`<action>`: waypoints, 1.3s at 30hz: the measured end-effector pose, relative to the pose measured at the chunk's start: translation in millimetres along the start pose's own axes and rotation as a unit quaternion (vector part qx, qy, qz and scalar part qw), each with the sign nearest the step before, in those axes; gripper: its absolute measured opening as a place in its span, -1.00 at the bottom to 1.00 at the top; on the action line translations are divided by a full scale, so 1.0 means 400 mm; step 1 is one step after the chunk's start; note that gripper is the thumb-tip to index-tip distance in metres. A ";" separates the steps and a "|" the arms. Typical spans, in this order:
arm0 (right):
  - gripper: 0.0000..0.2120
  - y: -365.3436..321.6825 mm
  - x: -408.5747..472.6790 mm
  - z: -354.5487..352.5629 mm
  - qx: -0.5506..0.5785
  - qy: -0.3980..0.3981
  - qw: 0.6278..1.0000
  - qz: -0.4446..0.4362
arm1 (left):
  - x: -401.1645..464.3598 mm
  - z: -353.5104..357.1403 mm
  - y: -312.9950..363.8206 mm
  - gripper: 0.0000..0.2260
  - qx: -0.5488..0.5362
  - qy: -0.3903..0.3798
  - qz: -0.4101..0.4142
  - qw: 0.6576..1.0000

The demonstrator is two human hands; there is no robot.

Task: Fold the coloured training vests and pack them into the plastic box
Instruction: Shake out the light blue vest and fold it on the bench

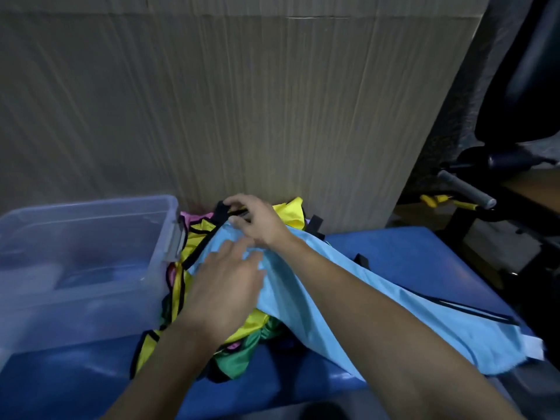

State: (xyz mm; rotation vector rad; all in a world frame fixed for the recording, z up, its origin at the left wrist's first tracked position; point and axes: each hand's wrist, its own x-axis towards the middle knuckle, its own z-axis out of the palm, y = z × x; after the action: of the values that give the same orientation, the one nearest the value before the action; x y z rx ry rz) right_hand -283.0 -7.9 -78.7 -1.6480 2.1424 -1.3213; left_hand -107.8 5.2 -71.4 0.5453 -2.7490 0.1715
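A light blue vest (318, 298) is draped over a heap of vests, running from beneath both hands out to the right of the right forearm. The left hand (225, 286) is laid on its upper part with the fingers spread and loosely bent. Just beyond it, the right hand (257, 221) is seen pinching black trim at the vest's far edge between thumb and fingers. Yellow vests (178, 286) with black edging are bunched to the left of and under the left hand, and a green vest (242, 353) is crumpled below the left wrist. A clear plastic box (81, 262) is set left of the hands on a blue surface (424, 262). A cardboard sheet (242, 101) is stood up beyond the hands.
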 end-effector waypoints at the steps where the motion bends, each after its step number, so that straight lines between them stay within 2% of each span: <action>1: -0.66 -0.006 -0.015 -0.019 0.018 0.000 1.000 -0.016 | 0.003 0.021 0.016 -0.70 -0.023 -0.038 0.021 0.999; 3: -0.68 -0.014 -0.067 -0.075 0.088 0.008 0.996 -0.021 | 0.005 0.061 0.030 -0.64 0.002 -0.120 0.008 0.993; 6: -0.80 0.026 -0.202 -0.200 0.125 0.041 0.991 0.022 | 0.023 0.068 0.062 -0.71 0.055 -0.087 -0.001 0.995; 8: -0.83 0.092 -0.325 -0.292 0.044 0.094 0.992 0.066 | 0.040 0.074 0.119 -0.77 0.036 -0.023 0.039 0.998; 9: -0.84 0.129 -0.395 -0.337 -0.010 0.127 0.987 0.095 | 0.051 0.072 0.165 -0.72 -0.007 -0.016 0.077 0.997; 11: -0.89 0.198 -0.536 -0.420 -0.097 0.205 0.962 0.151 | 0.069 0.078 0.275 -0.57 -0.082 -0.037 0.150 0.985; 13: -0.96 0.264 -0.665 -0.496 -0.170 0.275 0.925 0.202 | 0.076 0.127 0.367 -0.60 -0.076 -0.094 0.203 0.972; 15: -0.90 0.313 -0.775 -0.569 -0.223 0.314 0.880 0.278 | 0.075 0.185 0.425 -0.63 -0.095 -0.103 0.232 0.963; 17: -0.71 0.354 -0.861 -0.626 -0.233 0.317 0.837 0.381 | 0.072 0.246 0.445 -0.56 -0.084 -0.100 0.230 0.964; 18: -0.62 0.373 -0.893 -0.642 -0.217 0.294 0.827 0.428 | 0.067 0.276 0.444 -0.53 -0.076 -0.106 0.223 0.966; 20: -0.57 0.405 -0.934 -0.646 -0.162 0.226 0.834 0.476 | 0.049 0.336 0.435 -0.51 -0.078 -0.125 0.214 0.966; 23: -0.65 0.435 -0.943 -0.629 -0.118 0.207 0.846 0.477 | 0.029 0.376 0.420 -0.48 -0.096 -0.129 0.204 0.966; 25: -0.68 0.438 -0.925 -0.623 -0.140 0.199 0.844 0.477 | 0.026 0.375 0.419 -0.44 -0.129 -0.132 0.190 0.964; 27: -0.59 0.436 -0.902 -0.616 -0.152 0.188 0.844 0.479 | 0.025 0.375 0.419 -0.43 -0.153 -0.123 0.184 0.963; 29: -0.58 0.447 -0.882 -0.624 -0.130 0.207 0.848 0.471 | 0.025 0.379 0.419 -0.40 -0.164 -0.111 0.181 0.963; 31: -0.64 0.454 -0.859 -0.643 -0.070 0.262 0.853 0.447 | 0.030 0.379 0.424 -0.38 -0.164 -0.104 0.169 0.966; 34: -0.76 0.469 -0.826 -0.654 0.024 0.372 0.825 0.426 | 0.043 0.381 0.445 -0.37 -0.162 -0.107 0.128 0.973; 36: -0.77 0.490 -0.821 -0.650 0.039 0.372 0.807 0.457 | 0.050 0.390 0.453 -0.36 -0.140 -0.117 0.115 0.977; 39: -0.64 0.507 -0.837 -0.660 0.083 0.349 0.789 0.499 | 0.054 0.391 0.451 -0.43 -0.100 -0.098 0.120 0.983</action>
State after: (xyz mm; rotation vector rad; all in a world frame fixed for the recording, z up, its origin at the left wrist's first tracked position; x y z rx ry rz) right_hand -448.3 420.6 -188.3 0.2453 2.4698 -1.6942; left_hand -243.3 135.3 -220.1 0.1854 -2.9735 -0.1072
